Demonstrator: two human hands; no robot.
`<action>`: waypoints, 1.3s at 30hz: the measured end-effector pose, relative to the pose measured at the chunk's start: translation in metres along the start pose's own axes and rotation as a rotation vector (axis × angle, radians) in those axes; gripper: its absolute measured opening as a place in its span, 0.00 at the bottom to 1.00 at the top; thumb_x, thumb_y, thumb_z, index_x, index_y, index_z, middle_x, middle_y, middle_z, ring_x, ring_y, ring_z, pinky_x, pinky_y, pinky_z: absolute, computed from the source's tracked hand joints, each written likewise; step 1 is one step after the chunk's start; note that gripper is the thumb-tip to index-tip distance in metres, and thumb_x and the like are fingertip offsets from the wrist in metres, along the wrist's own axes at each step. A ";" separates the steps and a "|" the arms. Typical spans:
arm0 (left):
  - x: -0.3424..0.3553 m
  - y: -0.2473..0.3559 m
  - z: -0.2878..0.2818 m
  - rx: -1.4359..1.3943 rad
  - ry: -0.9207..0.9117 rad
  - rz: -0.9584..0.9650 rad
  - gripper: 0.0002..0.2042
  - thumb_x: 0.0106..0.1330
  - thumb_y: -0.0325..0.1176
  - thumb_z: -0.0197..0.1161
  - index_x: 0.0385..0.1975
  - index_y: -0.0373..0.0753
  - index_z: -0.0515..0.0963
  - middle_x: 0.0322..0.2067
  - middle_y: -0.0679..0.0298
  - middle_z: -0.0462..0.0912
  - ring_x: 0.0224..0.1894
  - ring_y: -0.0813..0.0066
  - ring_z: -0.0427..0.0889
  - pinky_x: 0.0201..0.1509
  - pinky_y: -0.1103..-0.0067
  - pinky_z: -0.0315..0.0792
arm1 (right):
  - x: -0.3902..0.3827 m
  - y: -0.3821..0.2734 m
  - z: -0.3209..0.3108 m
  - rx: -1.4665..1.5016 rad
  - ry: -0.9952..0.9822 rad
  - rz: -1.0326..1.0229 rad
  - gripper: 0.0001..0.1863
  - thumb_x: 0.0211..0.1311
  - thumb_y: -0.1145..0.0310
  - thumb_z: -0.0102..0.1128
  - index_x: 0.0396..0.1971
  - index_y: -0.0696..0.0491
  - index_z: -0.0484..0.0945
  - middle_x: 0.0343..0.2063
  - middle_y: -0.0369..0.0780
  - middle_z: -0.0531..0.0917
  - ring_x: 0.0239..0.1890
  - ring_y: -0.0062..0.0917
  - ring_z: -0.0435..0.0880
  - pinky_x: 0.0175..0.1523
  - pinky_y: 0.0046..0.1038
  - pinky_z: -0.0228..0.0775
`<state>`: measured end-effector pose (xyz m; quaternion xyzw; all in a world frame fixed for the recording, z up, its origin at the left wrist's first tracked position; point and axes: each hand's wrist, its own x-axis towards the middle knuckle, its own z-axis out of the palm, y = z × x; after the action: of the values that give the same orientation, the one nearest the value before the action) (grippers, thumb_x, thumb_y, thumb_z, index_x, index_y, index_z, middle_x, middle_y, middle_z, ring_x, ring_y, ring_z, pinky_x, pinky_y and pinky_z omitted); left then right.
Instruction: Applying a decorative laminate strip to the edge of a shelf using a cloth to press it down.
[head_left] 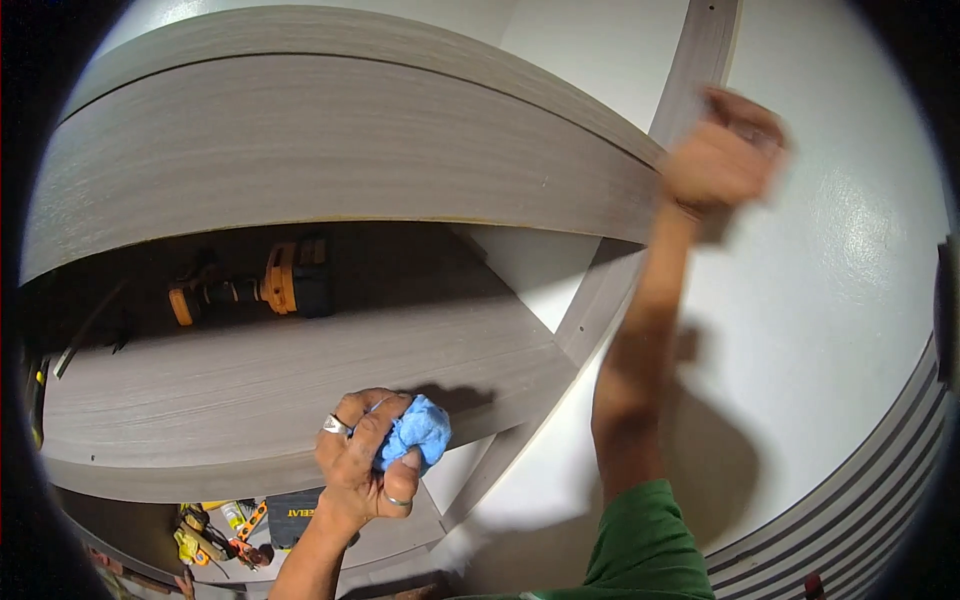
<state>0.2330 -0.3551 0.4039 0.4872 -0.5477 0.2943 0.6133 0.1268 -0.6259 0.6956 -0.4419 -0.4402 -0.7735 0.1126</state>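
My left hand (pixel 352 468), with rings on its fingers, is closed around a crumpled blue cloth (pixel 421 432). It is just in front of the edge of the middle wood-look shelf (pixel 330 375). Raised at the upper right, my right hand (pixel 722 165) is smeared by motion, so its finger pose is unclear. It appears in front of the white wall (pixel 840 230), beside the right end of the upper shelf board (pixel 330 150). Whether it touches either one cannot be told.
A yellow-and-black cordless power tool (pixel 285 280) lies on the middle shelf, in shadow. Below are yellow and orange hand tools (pixel 205 535) and a dark case (pixel 292 520). An upright panel (pixel 605 310) joins the shelves to the wall. Dark slats (pixel 850 510) run along the lower right.
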 end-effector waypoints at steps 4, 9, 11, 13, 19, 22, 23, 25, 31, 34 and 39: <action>0.001 -0.001 0.000 0.022 -0.007 0.003 0.17 0.52 0.35 0.58 0.37 0.29 0.79 0.30 0.48 0.80 0.32 0.56 0.82 0.32 0.70 0.77 | -0.012 0.013 0.003 -0.113 -0.226 0.109 0.45 0.58 0.24 0.35 0.46 0.57 0.67 0.32 0.42 0.73 0.35 0.37 0.79 0.46 0.44 0.75; -0.002 -0.003 0.002 0.025 0.012 0.036 0.17 0.51 0.35 0.59 0.37 0.29 0.79 0.30 0.48 0.80 0.31 0.57 0.82 0.31 0.71 0.77 | 0.022 -0.030 0.012 0.281 -0.014 0.152 0.43 0.62 0.28 0.29 0.44 0.58 0.69 0.34 0.45 0.75 0.35 0.38 0.80 0.45 0.45 0.76; -0.002 -0.003 0.002 0.017 0.019 0.045 0.17 0.50 0.35 0.59 0.37 0.29 0.79 0.30 0.49 0.79 0.30 0.57 0.82 0.31 0.71 0.77 | 0.015 -0.035 0.019 -0.234 -0.178 0.179 0.42 0.63 0.30 0.31 0.42 0.60 0.70 0.32 0.43 0.74 0.35 0.35 0.79 0.44 0.44 0.77; 0.000 0.000 0.000 0.013 -0.014 0.031 0.17 0.50 0.35 0.60 0.36 0.30 0.79 0.29 0.50 0.79 0.30 0.58 0.81 0.31 0.71 0.77 | -0.010 -0.009 0.034 -0.140 -0.221 0.129 0.41 0.64 0.32 0.31 0.42 0.60 0.69 0.31 0.43 0.73 0.34 0.35 0.79 0.44 0.44 0.78; 0.014 0.007 -0.005 0.023 -0.144 -0.114 0.17 0.50 0.37 0.60 0.36 0.32 0.80 0.31 0.52 0.79 0.29 0.56 0.79 0.35 0.68 0.76 | -0.013 -0.007 0.031 0.181 -0.034 0.267 0.40 0.63 0.31 0.31 0.41 0.58 0.70 0.31 0.43 0.72 0.34 0.38 0.79 0.45 0.47 0.75; 0.037 0.015 -0.014 0.293 -0.300 -0.209 0.19 0.50 0.38 0.61 0.39 0.33 0.80 0.36 0.49 0.78 0.36 0.52 0.79 0.41 0.65 0.74 | 0.009 -0.032 0.024 0.161 0.084 0.252 0.42 0.63 0.28 0.31 0.41 0.57 0.70 0.32 0.42 0.73 0.32 0.36 0.79 0.43 0.45 0.76; 0.047 0.016 -0.018 0.331 -0.441 -0.302 0.22 0.50 0.39 0.61 0.45 0.36 0.80 0.48 0.44 0.75 0.46 0.48 0.77 0.51 0.61 0.70 | 0.010 -0.035 0.027 0.020 0.036 0.181 0.40 0.63 0.30 0.29 0.42 0.57 0.70 0.32 0.44 0.72 0.35 0.40 0.79 0.45 0.48 0.74; 0.056 0.004 -0.023 0.426 -0.563 -0.248 0.23 0.51 0.38 0.61 0.49 0.36 0.79 0.52 0.43 0.73 0.51 0.46 0.74 0.55 0.60 0.66 | 0.004 -0.041 0.048 -0.137 0.017 0.104 0.39 0.63 0.33 0.28 0.43 0.57 0.70 0.31 0.46 0.72 0.39 0.43 0.79 0.47 0.51 0.72; 0.078 0.011 -0.015 0.602 -0.630 -0.073 0.26 0.53 0.35 0.63 0.56 0.39 0.75 0.55 0.47 0.74 0.56 0.47 0.72 0.61 0.61 0.62 | -0.018 -0.006 0.122 0.004 -0.150 -0.401 0.28 0.67 0.42 0.40 0.41 0.56 0.72 0.35 0.46 0.71 0.43 0.36 0.69 0.44 0.38 0.61; 0.086 0.028 -0.010 0.575 -0.743 -0.202 0.24 0.53 0.35 0.65 0.53 0.38 0.76 0.49 0.50 0.79 0.51 0.49 0.75 0.57 0.63 0.66 | -0.023 -0.005 0.101 -0.084 -0.204 -0.314 0.27 0.67 0.43 0.41 0.40 0.55 0.72 0.34 0.44 0.70 0.38 0.32 0.65 0.45 0.35 0.59; 0.071 0.002 -0.007 0.586 -0.755 -0.054 0.24 0.56 0.43 0.68 0.48 0.33 0.78 0.45 0.49 0.80 0.45 0.48 0.79 0.50 0.64 0.71 | -0.017 0.008 0.075 -0.146 -0.149 -0.410 0.27 0.68 0.43 0.40 0.41 0.55 0.71 0.34 0.43 0.71 0.38 0.30 0.64 0.45 0.33 0.59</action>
<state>0.2496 -0.3604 0.4729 0.7264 -0.6134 0.2225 0.2159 0.1850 -0.5758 0.7035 -0.4061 -0.4708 -0.7752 -0.1119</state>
